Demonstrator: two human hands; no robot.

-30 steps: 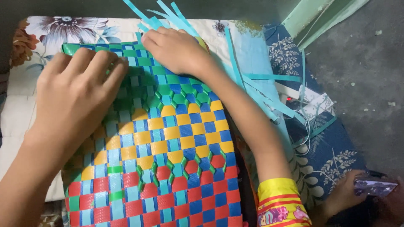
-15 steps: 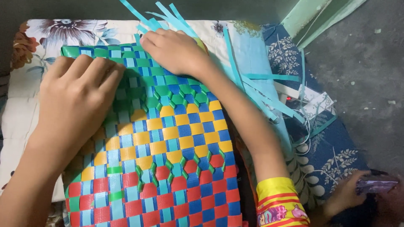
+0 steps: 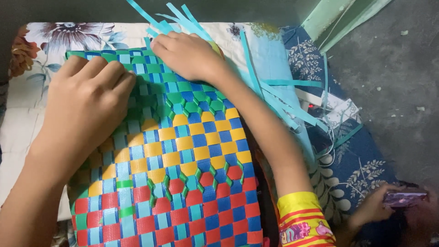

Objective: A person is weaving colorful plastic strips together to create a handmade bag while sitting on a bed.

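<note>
Head view: a woven mat [image 3: 183, 174] of plastic strips, banded green, yellow and red with blue and light-blue checks, fills the middle of the picture and lies on a floral cloth [image 3: 68, 36].

The left hand [image 3: 87, 105] lies flat on the mat's upper left part, fingers together and spread forward, pressing on the green band; it grips nothing. The right hand [image 3: 187, 55] rests at the mat's top edge, knuckles up, fingers curled down onto the weave where loose light-blue strips [image 3: 178, 16] stick out past the edge; whether it pinches a strip under the fingers cannot be told. The right forearm runs down along the mat's right side to a yellow and red sleeve [image 3: 304, 219].

More loose strips [image 3: 283, 98] fan out just right of the mat, over a blue leaf-patterned cloth [image 3: 361, 155]. A white cable [image 3: 327, 137] lies on that cloth. Well right of the mat, at the lower corner, another person's hand [image 3: 372, 206] holds a phone [image 3: 404, 197]. Grey floor [image 3: 398, 82] lies beyond the blue cloth.
</note>
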